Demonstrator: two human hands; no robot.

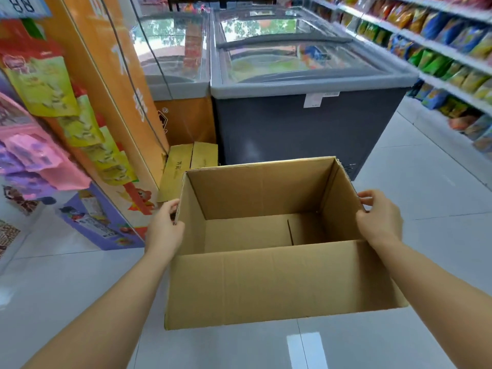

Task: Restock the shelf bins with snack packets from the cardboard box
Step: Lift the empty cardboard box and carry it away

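Head view, left hand [165,226] fingers clasping cardboard box [266,283] left rim, right hand [379,218] clasping right rim

We see a brown box [266,283], open on top and empty. Bright packets [429,59] crowd the shelves [458,93] at right.

Bright daylight, blurred wide-angle edges, floor [306,350] glare

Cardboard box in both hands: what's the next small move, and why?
Likely move the cardboard box over to the flattened cardboard beside the orange freezer. Its inside shows only bare bottom flaps, with nothing left to shelve. The left hand and right hand each grip a side wall's rim, ready to carry it.
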